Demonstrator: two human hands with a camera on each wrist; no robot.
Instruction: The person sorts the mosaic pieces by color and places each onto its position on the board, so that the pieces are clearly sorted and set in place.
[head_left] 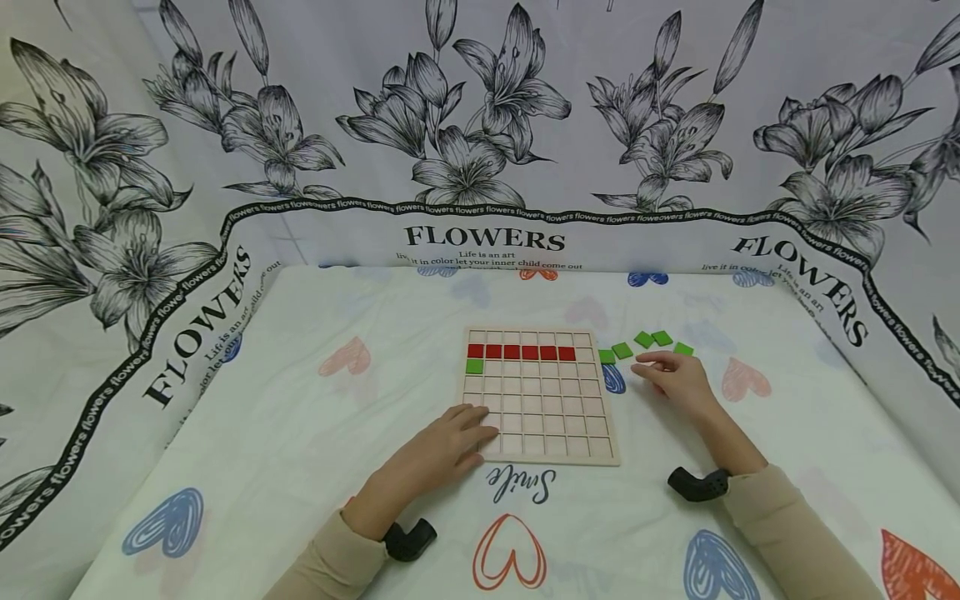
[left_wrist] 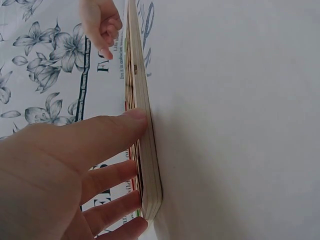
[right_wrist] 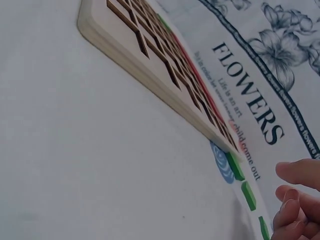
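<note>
In the head view a pale wooden grid board (head_left: 551, 463) lies flat on the cloth. A row of red tiles (head_left: 530, 352) fills most of its second row from the far edge, and one green tile (head_left: 474, 366) sits at the left of the row below. My left hand (head_left: 442, 442) rests on the board's near left part, its thumb against the board's edge in the left wrist view. Beside the board's right side, my right hand (head_left: 678, 383) hovers near several loose green tiles (head_left: 622, 351). Its thumb and forefinger stand apart with nothing visible between them.
A white cloth with printed hearts (head_left: 510, 554) covers the table. Behind and at the sides hangs a curtain (head_left: 480, 237) printed with flowers and lettering. Black wrist devices (head_left: 697, 484) sit at both sleeves.
</note>
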